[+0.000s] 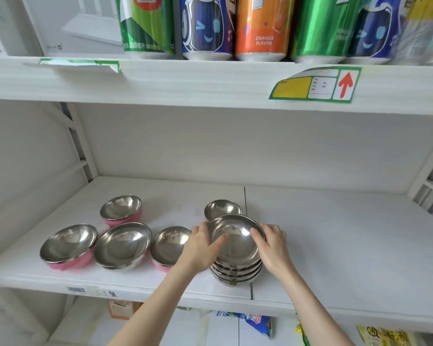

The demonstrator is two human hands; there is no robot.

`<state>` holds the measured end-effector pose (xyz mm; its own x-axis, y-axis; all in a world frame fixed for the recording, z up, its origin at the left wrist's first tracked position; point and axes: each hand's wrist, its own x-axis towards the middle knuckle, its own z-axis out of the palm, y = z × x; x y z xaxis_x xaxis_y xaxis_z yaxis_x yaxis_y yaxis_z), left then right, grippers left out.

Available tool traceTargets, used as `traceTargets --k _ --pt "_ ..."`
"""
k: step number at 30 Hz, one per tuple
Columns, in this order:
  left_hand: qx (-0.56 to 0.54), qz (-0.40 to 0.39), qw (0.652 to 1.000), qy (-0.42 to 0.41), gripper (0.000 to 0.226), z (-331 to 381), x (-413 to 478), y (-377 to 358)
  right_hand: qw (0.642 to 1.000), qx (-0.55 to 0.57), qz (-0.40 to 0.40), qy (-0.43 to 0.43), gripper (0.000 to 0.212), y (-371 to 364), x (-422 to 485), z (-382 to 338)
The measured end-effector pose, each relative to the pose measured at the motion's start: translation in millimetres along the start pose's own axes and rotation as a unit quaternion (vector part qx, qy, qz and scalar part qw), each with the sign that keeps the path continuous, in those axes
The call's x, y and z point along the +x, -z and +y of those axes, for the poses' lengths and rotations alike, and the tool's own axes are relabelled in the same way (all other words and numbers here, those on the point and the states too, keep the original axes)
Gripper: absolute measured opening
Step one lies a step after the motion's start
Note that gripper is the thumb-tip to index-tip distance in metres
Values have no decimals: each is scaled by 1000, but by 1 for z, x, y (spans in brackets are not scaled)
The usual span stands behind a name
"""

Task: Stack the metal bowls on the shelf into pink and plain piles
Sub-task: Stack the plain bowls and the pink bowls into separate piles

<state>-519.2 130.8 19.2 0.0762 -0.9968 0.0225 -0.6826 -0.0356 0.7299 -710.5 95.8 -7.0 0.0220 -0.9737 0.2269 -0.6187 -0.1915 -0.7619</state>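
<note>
A pile of several plain steel bowls (pixel 236 273) stands near the front edge of the white shelf (pixel 335 236). Its top bowl (pixel 236 242) is tilted toward me. My left hand (pixel 201 245) grips that bowl's left rim, thumb inside. My right hand (pixel 273 245) grips its right rim. A single plain bowl (pixel 221 208) sits just behind the pile. To the left stand three pink-sided bowls, one at the back (pixel 121 211), one at the far left (pixel 69 245), and one beside my left hand (pixel 169 245). Between them is a plain bowl (pixel 123 245).
Large drink cans (pixel 260 28) and a white box (pixel 78 26) stand on the upper shelf, whose front lip (pixel 185 83) hangs overhead. A seam (pixel 245 196) splits the shelf board. Bare shelf lies to the right. Packaged goods (pixel 255 320) show on the level below.
</note>
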Motion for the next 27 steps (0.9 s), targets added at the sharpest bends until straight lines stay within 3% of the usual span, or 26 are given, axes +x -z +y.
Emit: traceTargets --k 5,11,14,19,23,27 --pt "30 -12 999 3 71 -2 1 -3 1000 -22 -18 0 29 -2 -2 6" --pt "110 -3 994 -5 71 -5 -10 3 997 -69 -33 -26 52 4 -14 -3" --pt "205 37 978 -29 70 -6 -24 10 989 -145 -1 4 65 8 -26 -12" --pt "355 118 924 -78 73 -7 -62 29 959 -260 61 94 69 13 -58 -34" --pt "365 177 903 -144 66 -15 -98 50 934 -327 69 129 72 9 -89 -57" --pt "388 186 888 -160 67 -36 -129 75 927 -346 63 132 74 -5 -119 -84"
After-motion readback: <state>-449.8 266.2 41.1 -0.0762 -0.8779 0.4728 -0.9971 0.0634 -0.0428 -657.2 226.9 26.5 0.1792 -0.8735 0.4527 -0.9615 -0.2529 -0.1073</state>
